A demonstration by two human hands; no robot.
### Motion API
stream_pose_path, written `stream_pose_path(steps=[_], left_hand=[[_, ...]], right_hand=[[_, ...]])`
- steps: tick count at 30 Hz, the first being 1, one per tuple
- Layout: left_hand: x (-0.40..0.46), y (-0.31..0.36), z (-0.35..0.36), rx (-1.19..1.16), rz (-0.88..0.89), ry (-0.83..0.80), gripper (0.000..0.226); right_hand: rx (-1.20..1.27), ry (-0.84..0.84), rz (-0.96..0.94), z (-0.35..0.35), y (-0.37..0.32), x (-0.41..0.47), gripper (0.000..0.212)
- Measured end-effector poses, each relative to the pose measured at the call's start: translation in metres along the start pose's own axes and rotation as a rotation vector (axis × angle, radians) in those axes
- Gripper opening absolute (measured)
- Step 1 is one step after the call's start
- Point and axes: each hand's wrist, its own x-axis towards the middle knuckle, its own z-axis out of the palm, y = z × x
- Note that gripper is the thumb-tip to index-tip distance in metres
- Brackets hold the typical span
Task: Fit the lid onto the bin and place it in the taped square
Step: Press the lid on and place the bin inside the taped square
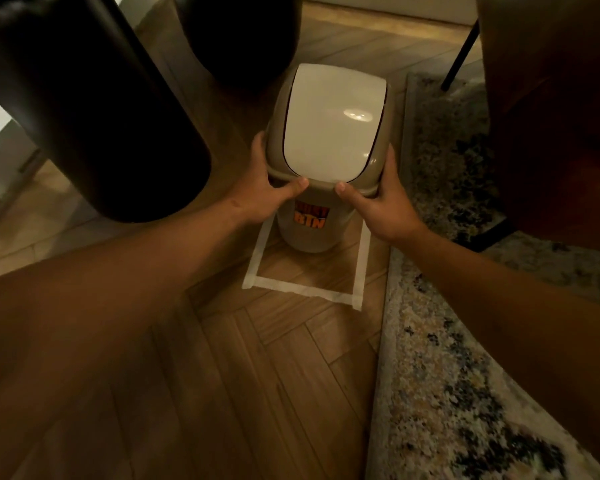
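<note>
A beige bin [309,233] with an orange "BIN" sticker stands upright inside the far part of a square of white tape [302,289] on the wooden floor. Its beige lid [329,126] with a white swing flap sits on top of the bin. My left hand [274,181] grips the lid's left rim, thumb on the front edge. My right hand [378,199] grips the right rim in the same way. The square's far side is hidden behind the bin.
A patterned rug [465,375] runs along the right of the tape. A large dark rounded object [94,109] hangs at the left and another [243,39] behind the bin. Dark brown furniture [551,116] with a thin black leg [459,57] stands at the right.
</note>
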Motion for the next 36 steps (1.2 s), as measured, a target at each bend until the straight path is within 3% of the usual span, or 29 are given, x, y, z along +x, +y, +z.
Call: stream_pose_path(steps=[13, 20, 25, 29, 32, 36], left_hand=[[-0.021, -0.019, 0.002, 0.032, 0.056, 0.028, 0.113], [0.014, 0.003, 0.006, -0.047, -0.032, -0.044, 0.108], [0.019, 0.009, 0.000, -0.076, -0.106, 0.020, 0.088], [0.017, 0.017, -0.003, -0.088, -0.191, 0.120, 0.080], [0.015, 0.026, 0.000, -0.153, -0.264, 0.098, 0.072], [0.013, 0.023, 0.002, -0.202, -0.290, 0.110, 0.070]], right_hand=[[-0.121, -0.043, -0.047, -0.001, -0.012, -0.007, 0.124], [-0.033, -0.059, 0.079, -0.023, -0.005, 0.021, 0.115], [-0.035, -0.035, 0.181, -0.028, -0.010, 0.026, 0.120], [0.045, 0.140, 0.335, -0.030, -0.013, 0.027, 0.099], [0.152, 0.126, 0.444, -0.027, -0.011, 0.022, 0.088], [0.232, 0.126, 0.453, -0.021, -0.014, 0.014, 0.081]])
